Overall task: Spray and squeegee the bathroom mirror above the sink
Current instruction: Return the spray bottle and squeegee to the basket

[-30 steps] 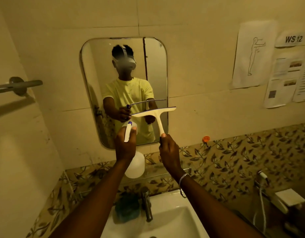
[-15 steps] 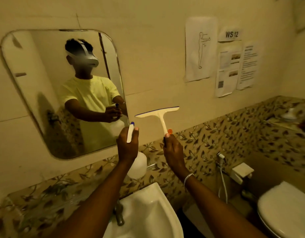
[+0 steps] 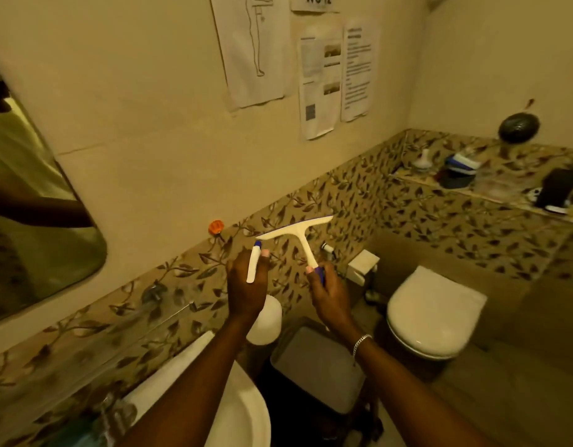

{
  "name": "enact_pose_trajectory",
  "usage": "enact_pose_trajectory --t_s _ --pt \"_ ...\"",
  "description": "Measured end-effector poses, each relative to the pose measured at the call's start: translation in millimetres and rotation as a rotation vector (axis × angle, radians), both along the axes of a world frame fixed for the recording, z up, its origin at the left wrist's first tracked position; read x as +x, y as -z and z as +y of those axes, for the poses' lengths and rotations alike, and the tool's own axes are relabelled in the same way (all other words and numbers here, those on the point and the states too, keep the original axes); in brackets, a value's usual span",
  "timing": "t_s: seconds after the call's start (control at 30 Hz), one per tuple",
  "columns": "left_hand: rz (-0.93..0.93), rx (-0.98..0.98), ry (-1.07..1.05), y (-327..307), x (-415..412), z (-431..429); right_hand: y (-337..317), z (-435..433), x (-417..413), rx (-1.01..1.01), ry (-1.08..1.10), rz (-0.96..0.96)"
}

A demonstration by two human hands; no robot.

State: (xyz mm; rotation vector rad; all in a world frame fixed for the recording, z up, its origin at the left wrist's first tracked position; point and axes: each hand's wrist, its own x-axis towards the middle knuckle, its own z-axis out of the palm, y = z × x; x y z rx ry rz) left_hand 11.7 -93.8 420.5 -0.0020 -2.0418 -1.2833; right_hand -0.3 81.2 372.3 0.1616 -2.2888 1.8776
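A: Where are the tools?

B: Centre frame. The left hand [image 3: 248, 285] grips the spray bottle [image 3: 264, 319], its white trigger upright; the right hand [image 3: 330, 296] clasps the squeegee [image 3: 303, 235] by its handle, blade tilted up to the right.

A: And the mirror?

B: The mirror [image 3: 37, 237] sits at the left edge, well apart from both; the sink [image 3: 243, 414] lies lower centre.

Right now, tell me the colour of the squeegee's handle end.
Blue, on a white squeegee; head view.
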Motion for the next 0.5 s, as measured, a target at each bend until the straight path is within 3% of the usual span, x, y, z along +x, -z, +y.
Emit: enact_pose_trajectory --t_s 0.2,0.37,0.5 --pt "-0.231 -0.030 0.201 64 -16 36 70 51 -10 0.141 -0.034 -0.190" --pt "-0.515 -0.063 0.241 134 -35 44 141 86 -24 0.273 -0.038 -0.311" --pt "-0.625 -0.087 0.252 195 -52 48 203 103 -39 0.421 -0.096 -0.346"
